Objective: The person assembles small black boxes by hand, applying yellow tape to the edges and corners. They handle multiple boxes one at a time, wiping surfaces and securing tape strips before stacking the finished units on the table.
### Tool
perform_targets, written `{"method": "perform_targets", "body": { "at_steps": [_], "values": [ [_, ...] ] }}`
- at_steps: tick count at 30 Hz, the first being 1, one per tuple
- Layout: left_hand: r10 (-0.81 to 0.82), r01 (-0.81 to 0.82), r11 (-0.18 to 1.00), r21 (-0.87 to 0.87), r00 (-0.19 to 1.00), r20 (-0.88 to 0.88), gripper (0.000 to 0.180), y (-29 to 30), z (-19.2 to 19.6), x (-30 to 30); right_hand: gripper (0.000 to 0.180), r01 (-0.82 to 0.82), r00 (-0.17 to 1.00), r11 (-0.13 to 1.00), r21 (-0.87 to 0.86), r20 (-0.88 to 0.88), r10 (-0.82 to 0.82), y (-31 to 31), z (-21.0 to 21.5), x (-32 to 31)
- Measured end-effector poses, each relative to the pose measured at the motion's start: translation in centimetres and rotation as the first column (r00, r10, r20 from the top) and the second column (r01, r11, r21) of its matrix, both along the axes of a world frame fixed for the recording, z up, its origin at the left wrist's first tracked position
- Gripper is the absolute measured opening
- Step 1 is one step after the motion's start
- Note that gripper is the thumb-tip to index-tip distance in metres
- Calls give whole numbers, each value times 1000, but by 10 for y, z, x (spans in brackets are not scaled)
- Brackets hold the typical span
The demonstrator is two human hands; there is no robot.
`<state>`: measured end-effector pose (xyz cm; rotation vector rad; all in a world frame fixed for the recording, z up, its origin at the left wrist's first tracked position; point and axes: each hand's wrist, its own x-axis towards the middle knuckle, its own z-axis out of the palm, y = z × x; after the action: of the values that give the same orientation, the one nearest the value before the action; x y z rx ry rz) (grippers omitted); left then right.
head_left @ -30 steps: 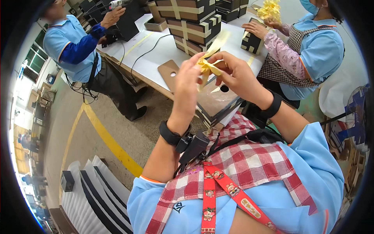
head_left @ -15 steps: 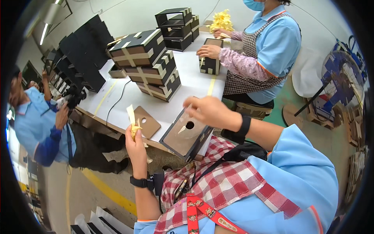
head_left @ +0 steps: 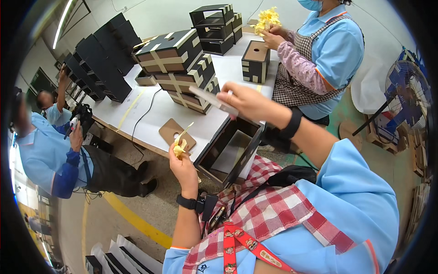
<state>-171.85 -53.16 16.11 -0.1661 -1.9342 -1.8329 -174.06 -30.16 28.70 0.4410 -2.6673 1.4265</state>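
My left hand (head_left: 184,172) is closed on a small bunch of crumpled pale-yellow strips (head_left: 179,147), held off the table's front edge. Raised above the table, my right hand (head_left: 250,103) grips a thin flat board (head_left: 211,99), tilted and seen nearly edge-on, slightly blurred. Below it stands a black box (head_left: 244,157) at the table corner in front of me. Its top is uncovered, and its dark inside with a greyish bottom shows. A brown board with a round hole (head_left: 186,138) lies flat on the table just beyond my left hand.
Taped black-and-brown boxes (head_left: 169,51) are stacked mid-table, with open black frames (head_left: 213,28) behind. A co-worker (head_left: 326,50) at the right holds a yellow bundle (head_left: 268,19) beside another box (head_left: 255,61). A person with a camera (head_left: 54,146) stands left. A fan (head_left: 406,86) stands right.
My right hand has risen from the box with the flat board, leaving the box uncovered. The co-worker's hands have moved off their box to the yellow bundle.
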Motion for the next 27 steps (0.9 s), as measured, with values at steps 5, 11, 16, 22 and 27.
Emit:
{"method": "perform_targets", "body": {
  "at_steps": [5, 11, 16, 22, 27],
  "values": [
    [-286, 201, 939, 279, 908, 305, 19, -9, 26, 4, 40, 28, 963, 982, 187, -269, 24, -5, -22, 19],
    [-681, 444, 731, 518, 532, 504, 30, -30, 58, 17, 40, -263, 766, 886, 382, -475, 432, -27, -35, 35],
    [-739, 375, 630, 680, 559, 377, 41, -39, 58, 13, 40, -362, 722, 846, 391, -457, 520, -42, -40, 35],
    [-560, 320, 811, 490, 668, 490, 41, -55, 56, 25, 24, -153, 776, 945, 289, -557, 296, -53, -56, 22],
    [-205, 17, 900, 435, 897, 391, 23, -82, 20, -6, 10, 38, 918, 998, 55, -396, -13, -15, -98, 26]
  ]
}}
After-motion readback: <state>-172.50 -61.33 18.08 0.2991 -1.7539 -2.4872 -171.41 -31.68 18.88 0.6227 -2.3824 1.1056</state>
